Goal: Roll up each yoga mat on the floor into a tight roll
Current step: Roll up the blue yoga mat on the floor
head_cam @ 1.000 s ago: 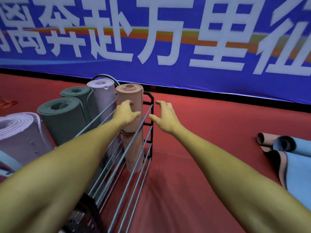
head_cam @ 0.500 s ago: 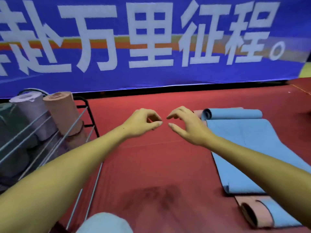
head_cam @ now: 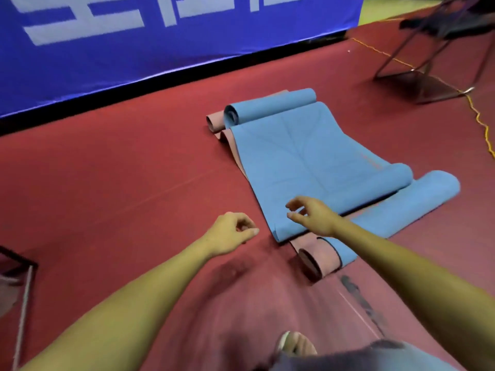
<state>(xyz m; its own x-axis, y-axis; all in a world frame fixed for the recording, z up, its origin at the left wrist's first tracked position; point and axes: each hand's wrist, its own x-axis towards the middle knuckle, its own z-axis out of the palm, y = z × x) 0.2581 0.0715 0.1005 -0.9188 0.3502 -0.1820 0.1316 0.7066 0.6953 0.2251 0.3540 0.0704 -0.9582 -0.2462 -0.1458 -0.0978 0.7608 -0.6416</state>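
Observation:
A blue yoga mat (head_cam: 302, 162) lies spread on the red floor, its far end and its right end curled up. Under it lies a second mat with a pink underside (head_cam: 321, 257), curled at the near end, and its blue face (head_cam: 417, 202) sticks out to the right. My right hand (head_cam: 312, 215) hovers over the near corner of the top mat, fingers loosely spread, holding nothing. To the left, above bare floor, my left hand (head_cam: 231, 232) has its fingers loosely curled and holds nothing.
A blue banner (head_cam: 134, 41) with white characters runs along the back. A corner of the metal mat rack (head_cam: 18, 266) shows at the left edge. A metal frame stand (head_cam: 426, 76) and a yellow cord (head_cam: 479, 119) sit at the far right. My foot (head_cam: 294, 344) is at the bottom.
My view swung right, away from the rack of rolled mats. My left hand let go of the pink rolled mat. Both hands moved toward the spread blue mats.

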